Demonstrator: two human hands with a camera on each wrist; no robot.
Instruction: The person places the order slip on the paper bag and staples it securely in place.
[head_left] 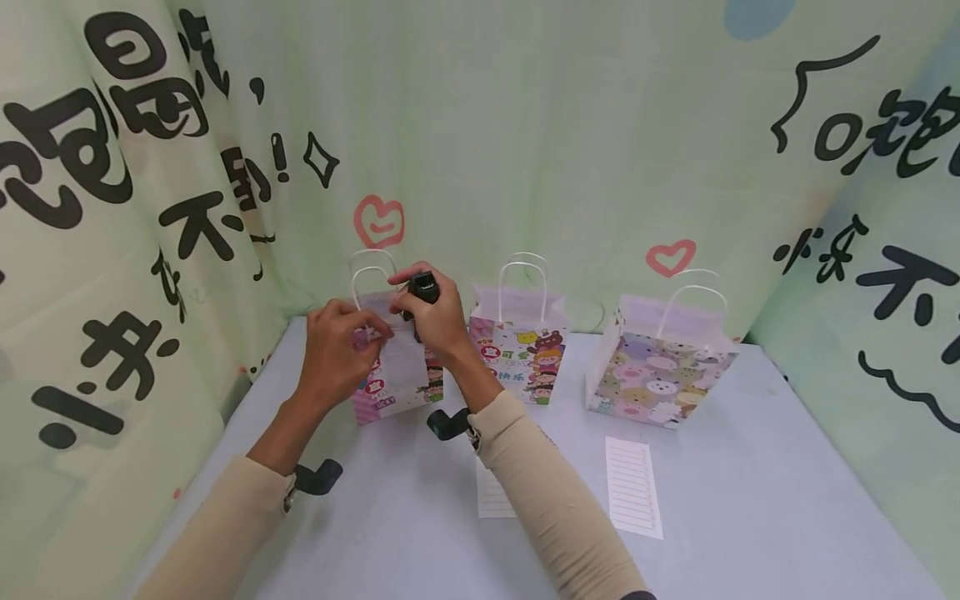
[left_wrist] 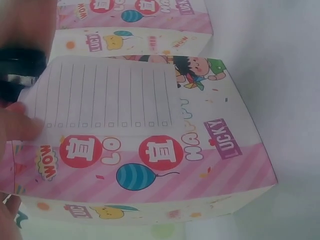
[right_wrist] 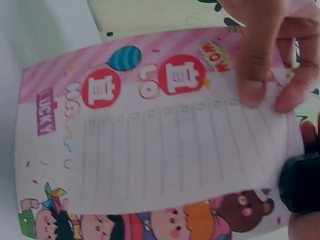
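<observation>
A pink-and-white paper gift bag (head_left: 367, 410) with white handles stands at the left of the row. Flat against its front lies a white lined checklist slip (left_wrist: 110, 95), its upper end at the bag's top edge. My left hand (head_left: 333, 354) pinches the slip and the bag's rim between thumb and fingers. Just to the right, my right hand (head_left: 442, 312) grips a black stapler (head_left: 423, 287) at the same rim. In the right wrist view the black end of the stapler (right_wrist: 302, 182) sits by the slip's upper corner; its mouth is hidden.
A matching gift bag (head_left: 517, 367) stands in the middle, and an animal-print bag (head_left: 660, 379) at the right. Two more lined slips, one left (head_left: 495, 492) partly under my right sleeve and one right (head_left: 633, 487), lie on the white table (head_left: 750, 500). A printed curtain (head_left: 465, 125) surrounds it.
</observation>
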